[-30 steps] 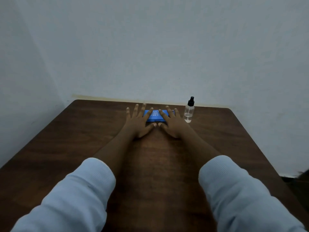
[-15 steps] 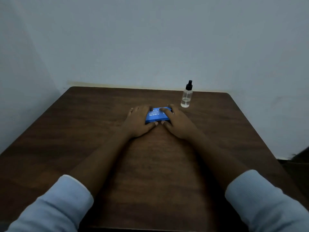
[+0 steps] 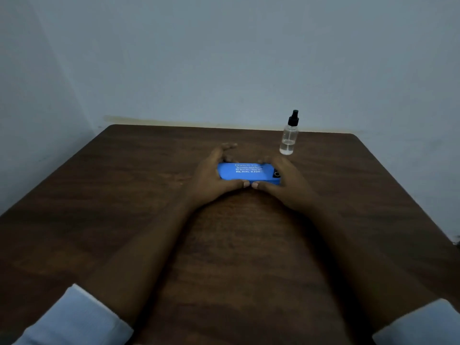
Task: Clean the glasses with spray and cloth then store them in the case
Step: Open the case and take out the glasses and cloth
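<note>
A blue glasses case with white print on its lid lies closed on the brown wooden table. My left hand grips its left end, thumb along the near edge and fingers curled round the far side. My right hand grips the right end the same way; the two thumbs nearly meet at the front. A small clear spray bottle with a black nozzle stands upright behind and to the right of the case. No glasses or cloth are visible.
A pale wall rises just behind the table's far edge, and another wall runs along the left. The table's right edge slants down toward the lower right.
My hands went from lying flat on the case to curling round its ends. The case has come nearer to me, away from the spray bottle.
</note>
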`<state>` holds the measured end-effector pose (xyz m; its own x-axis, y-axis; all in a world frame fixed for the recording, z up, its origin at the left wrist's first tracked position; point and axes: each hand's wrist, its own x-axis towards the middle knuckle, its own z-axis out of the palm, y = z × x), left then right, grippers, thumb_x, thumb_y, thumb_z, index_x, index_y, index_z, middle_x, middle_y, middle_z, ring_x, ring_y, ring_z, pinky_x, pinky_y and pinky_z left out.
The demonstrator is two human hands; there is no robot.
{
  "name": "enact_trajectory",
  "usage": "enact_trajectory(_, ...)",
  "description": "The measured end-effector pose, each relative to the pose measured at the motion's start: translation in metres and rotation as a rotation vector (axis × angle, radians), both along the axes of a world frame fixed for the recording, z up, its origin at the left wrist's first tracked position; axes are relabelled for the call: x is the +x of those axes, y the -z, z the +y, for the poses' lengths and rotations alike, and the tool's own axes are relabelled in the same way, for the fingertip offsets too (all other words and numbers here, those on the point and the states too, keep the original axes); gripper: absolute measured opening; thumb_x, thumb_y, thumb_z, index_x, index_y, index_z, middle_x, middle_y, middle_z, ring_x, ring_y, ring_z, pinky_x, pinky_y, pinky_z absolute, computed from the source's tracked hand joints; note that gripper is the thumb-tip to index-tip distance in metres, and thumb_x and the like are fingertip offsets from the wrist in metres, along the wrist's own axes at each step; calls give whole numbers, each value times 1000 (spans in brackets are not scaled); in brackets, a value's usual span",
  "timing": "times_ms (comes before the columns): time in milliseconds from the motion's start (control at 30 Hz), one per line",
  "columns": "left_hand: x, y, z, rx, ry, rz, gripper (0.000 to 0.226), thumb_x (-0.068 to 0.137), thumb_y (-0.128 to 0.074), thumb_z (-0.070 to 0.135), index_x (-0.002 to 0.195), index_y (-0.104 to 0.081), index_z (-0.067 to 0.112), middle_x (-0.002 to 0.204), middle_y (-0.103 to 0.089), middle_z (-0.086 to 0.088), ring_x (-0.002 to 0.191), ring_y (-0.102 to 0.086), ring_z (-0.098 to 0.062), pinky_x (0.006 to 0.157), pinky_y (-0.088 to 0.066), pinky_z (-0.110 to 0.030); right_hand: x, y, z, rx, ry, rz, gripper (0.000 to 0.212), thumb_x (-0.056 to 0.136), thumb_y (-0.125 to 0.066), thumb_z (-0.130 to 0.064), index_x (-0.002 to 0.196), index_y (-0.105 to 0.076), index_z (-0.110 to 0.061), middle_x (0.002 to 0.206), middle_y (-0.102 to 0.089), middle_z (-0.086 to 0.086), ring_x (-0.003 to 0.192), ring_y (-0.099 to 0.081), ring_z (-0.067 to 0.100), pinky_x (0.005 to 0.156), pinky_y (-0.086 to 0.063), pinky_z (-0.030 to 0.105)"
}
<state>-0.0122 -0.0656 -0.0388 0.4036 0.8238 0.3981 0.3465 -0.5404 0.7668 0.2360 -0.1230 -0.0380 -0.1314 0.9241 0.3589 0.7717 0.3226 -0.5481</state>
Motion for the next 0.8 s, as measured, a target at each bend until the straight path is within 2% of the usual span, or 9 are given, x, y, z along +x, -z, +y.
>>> enact_trajectory(67,0,1,3,-72,19,-71,93,67,-100,53,145,-50,49,121,-67,14,114,-67,0,88,-57,-16,1,0,0,15,0,14,51,92,-78,-44,135,-59,-28,134,-58,-8,121,-52,10,91,-40,14)
enact_trajectory(100,0,1,4,-106,22,-101,92,65,-100,54,143,-52,47,123,-66,14,114,-66,1,87,-57,-15,1,-1,-1,32,5,15,49,92,-77,-45,135,-59,-28,133,-58,-10,120,-52,8,90,-39,13)
enact_trajectory(233,-3,-1,10,-280,44,-180,101,55,-102,54,143,-53,39,135,-63,10,115,-68,-1,90,-61,-22,-5,-5,-3,143,18,8,49,95,-74,-42,138,-59,-25,131,-57,-8,119,-51,13,97,-43,29)
enact_trajectory(300,-3,-1,10,-353,56,-215,102,51,-104,45,141,-57,28,135,-66,4,118,-69,-11,95,-62,-31,-5,-7,-3,179,4,-42,52,95,-73,-42,141,-57,-25,134,-56,-4,122,-51,17,100,-44,34)
enact_trajectory(367,-3,0,9,-402,68,-255,97,52,-108,31,137,-61,21,132,-69,-2,120,-69,-18,95,-62,-32,-4,-9,-3,198,-4,-119,54,96,-71,-44,144,-56,-24,135,-54,-2,123,-50,20,103,-44,38)
enact_trajectory(433,-4,-1,6,-425,75,-260,89,54,-106,20,133,-65,17,129,-71,-4,117,-71,-17,89,-62,-28,-2,-9,-4,209,-11,-171,57,96,-71,-43,146,-55,-24,136,-53,0,124,-47,20,105,-42,38)
enact_trajectory(533,-5,-2,4,-412,72,-192,76,61,-103,8,128,-67,15,123,-72,-2,104,-72,-6,81,-60,-20,-5,-8,-4,192,-59,-238,60,95,-73,-43,148,-55,-22,138,-53,2,128,-47,22,107,-37,33)
enact_trajectory(667,-6,-5,4,-410,77,-125,72,64,-102,9,126,-66,14,126,-71,-4,112,-71,-15,82,-60,-23,-8,-9,-6,216,-57,-285,57,98,-70,-40,150,-54,-22,141,-57,2,123,-47,22,103,-34,29)
enact_trajectory(800,-6,-5,5,-410,57,-133,71,63,-102,9,124,-66,12,126,-72,-5,113,-72,-18,85,-63,-26,-11,-11,-7,210,-43,-333,58,103,-62,-40,156,-48,-22,146,-55,4,126,-46,24,103,-35,32)
